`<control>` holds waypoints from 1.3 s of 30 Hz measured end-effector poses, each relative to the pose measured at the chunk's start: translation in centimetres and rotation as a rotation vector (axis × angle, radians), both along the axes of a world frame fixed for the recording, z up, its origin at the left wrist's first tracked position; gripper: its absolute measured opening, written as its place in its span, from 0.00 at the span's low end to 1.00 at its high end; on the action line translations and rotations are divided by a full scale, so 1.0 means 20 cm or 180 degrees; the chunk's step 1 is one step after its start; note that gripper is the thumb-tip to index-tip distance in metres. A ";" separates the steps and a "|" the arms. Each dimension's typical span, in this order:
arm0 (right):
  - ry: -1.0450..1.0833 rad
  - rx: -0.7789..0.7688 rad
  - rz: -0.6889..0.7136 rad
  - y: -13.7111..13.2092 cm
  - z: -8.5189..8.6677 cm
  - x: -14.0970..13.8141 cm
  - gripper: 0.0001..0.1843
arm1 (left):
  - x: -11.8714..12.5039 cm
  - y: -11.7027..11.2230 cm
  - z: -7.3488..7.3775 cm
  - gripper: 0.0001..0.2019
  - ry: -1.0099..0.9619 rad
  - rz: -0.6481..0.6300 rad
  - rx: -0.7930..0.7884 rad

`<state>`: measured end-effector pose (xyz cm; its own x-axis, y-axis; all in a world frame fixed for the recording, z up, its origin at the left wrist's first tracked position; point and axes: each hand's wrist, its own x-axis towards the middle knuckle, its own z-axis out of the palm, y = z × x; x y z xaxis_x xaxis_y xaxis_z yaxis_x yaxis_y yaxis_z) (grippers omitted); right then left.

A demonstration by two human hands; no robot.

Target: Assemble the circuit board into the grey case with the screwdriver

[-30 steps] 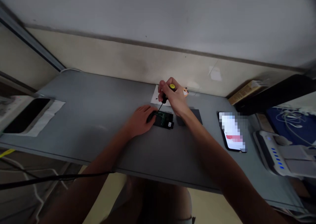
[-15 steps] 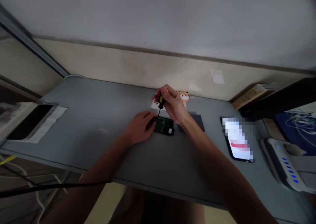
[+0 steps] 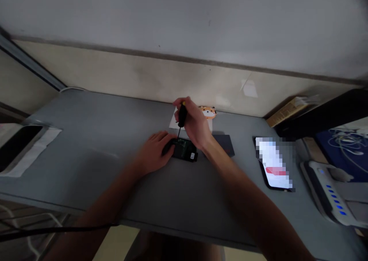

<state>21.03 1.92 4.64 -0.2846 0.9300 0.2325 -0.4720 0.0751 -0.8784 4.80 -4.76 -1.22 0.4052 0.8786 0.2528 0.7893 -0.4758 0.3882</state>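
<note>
A small black device with an exposed green circuit board [image 3: 184, 149] lies on the grey desk [image 3: 109, 138]. My left hand [image 3: 156, 149] is closed on its left end, thumb at the near side and fingers at the far side. My right hand [image 3: 194, 121] grips a black and yellow screwdriver [image 3: 182, 115] from above. The screwdriver stands almost upright, its thin shaft reaching down to the board's far edge. Whether the tip sits in a screw is too small to tell. Beside the right wrist lies a dark flat panel [image 3: 225, 145], partly covered by the arm.
Behind my right hand is a white paper [image 3: 173, 123] with an orange animal-face cutout [image 3: 208, 112]. To the right are a lit phone [image 3: 274, 169] and a power strip [image 3: 330, 192] with blue lights. A dark phone [image 3: 20, 144] lies at far left. A black cable [image 3: 71, 229] crosses the front edge.
The camera view has shifted slightly, moving the scene left. My left hand still holds the device. My right hand keeps the screwdriver at the board, with its grip turned a little.
</note>
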 end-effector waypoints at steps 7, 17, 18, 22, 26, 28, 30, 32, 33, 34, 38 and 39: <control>-0.0453 -0.0005 -0.0047 -0.03 0.00 0.00 0.29 | 0.00 -0.01 0.01 0.14 0.0015 0.0001 0.0057; -0.0088 -0.0024 0.0038 -0.01 0.02 -0.01 0.24 | 0.01 0.00 -0.01 0.13 -0.0020 0.0033 0.0084; -0.0147 -0.0008 0.0027 -0.01 0.02 -0.01 0.21 | 0.01 -0.01 0.00 0.13 -0.0004 0.0037 0.0066; -0.0395 -0.0069 0.0149 -0.04 0.03 -0.01 0.22 | 0.01 -0.01 0.01 0.13 0.0026 0.0032 0.0027; -0.0777 0.0101 -0.0299 -0.04 0.04 -0.01 0.30 | 0.02 -0.01 0.01 0.14 0.0023 0.0081 -0.0018; -0.0770 0.0275 -0.0432 -0.03 0.03 -0.01 0.28 | 0.02 -0.01 0.01 0.14 0.0035 0.0047 -0.0032; -0.0557 0.0265 -0.0155 -0.02 0.03 0.00 0.28 | 0.02 -0.01 0.02 0.13 0.0102 0.0025 -0.0002; -0.0408 0.0199 0.0179 -0.02 0.03 0.00 0.29 | 0.03 -0.01 0.02 0.13 0.0227 0.0037 0.0054; -0.0442 0.0217 0.0271 -0.02 0.03 0.00 0.28 | 0.03 -0.01 0.02 0.13 0.0285 0.0051 0.0092; -0.0546 0.0282 0.0302 -0.03 0.03 -0.01 0.26 | 0.03 -0.01 0.02 0.13 0.0330 0.0061 0.0132; -0.0791 0.0513 0.0130 -0.06 0.01 -0.05 0.22 | 0.03 -0.02 0.01 0.13 0.0338 0.0032 0.0246; -0.0721 0.0512 0.0048 -0.06 0.02 -0.05 0.22 | 0.03 -0.02 0.01 0.13 0.0327 0.0028 0.0248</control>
<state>20.04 0.74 4.99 -0.3598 0.8815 0.3057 -0.2669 0.2167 -0.9390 5.34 -5.09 -1.04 0.4248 0.8616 0.2778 0.8273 -0.4941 0.2672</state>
